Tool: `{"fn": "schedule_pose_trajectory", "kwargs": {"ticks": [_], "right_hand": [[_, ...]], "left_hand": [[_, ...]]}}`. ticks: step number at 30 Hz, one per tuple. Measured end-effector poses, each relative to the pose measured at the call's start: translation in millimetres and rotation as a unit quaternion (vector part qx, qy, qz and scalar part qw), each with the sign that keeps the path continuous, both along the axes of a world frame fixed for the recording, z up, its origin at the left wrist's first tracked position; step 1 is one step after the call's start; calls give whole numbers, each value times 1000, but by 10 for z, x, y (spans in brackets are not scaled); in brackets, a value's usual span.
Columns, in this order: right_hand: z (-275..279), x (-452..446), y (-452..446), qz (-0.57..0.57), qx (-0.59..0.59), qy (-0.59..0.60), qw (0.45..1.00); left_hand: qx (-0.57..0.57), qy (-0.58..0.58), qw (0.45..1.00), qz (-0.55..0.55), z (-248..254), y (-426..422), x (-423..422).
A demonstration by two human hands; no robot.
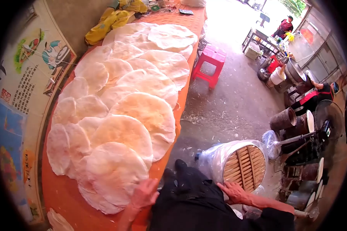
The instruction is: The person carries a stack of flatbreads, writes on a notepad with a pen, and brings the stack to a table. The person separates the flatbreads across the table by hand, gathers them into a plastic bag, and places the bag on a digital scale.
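Observation:
Many thin, round, pale flatbreads (115, 173) lie overlapping on a long orange-covered table (162, 169). My left hand (144, 193) is beside the nearest flatbread, close to the table's right edge. Its fingers are apart and hold nothing I can see; I cannot tell whether it touches the dough. On my other side stands a round tub wrapped in clear plastic (216, 154), topped by a slatted wooden lid (245, 165). My right hand (234, 192) reaches to the near rim of this lid with its fingers spread. The undersides of those fingers are hidden.
A red plastic stool (210, 63) stands beyond the table's right edge. Yellow cloth (112, 23) lies at the far left end. Along the right wall are a metal drum (283, 119), a fan (329, 119) and a white bucket (277, 77). Two people (285, 27) are there too.

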State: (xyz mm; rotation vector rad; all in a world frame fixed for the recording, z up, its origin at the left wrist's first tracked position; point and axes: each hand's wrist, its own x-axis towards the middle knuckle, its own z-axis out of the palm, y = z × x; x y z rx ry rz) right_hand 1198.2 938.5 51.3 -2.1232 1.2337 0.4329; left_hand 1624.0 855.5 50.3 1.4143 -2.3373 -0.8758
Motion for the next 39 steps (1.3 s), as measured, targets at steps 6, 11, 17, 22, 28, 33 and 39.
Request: {"fn": "schedule_pose_trajectory", "kwargs": {"ticks": [6, 11, 17, 22, 28, 33, 39], "right_hand": [[86, 211, 614, -18, 12, -80, 997], [367, 452, 584, -29, 83, -106, 990], [196, 398, 751, -17, -10, -141, 990], [21, 260, 940, -45, -16, -161, 986], [-29, 11, 1198, -105, -19, -187, 977], [-113, -215, 1473, -145, -60, -219, 963], [-201, -288, 1830, -208, -96, -230, 946]], "left_hand": [[89, 7, 969, -229, -115, 403, 140], [129, -20, 925, -356, 122, 378, 255], [212, -20, 886, -413, 126, 375, 56], [170, -68, 853, -489, 147, 165, -251], [132, -118, 814, -553, 217, -15, -733], [96, -144, 786, -593, 309, -70, -1105], [73, -123, 738, -660, 31, -262, -1469]]}}
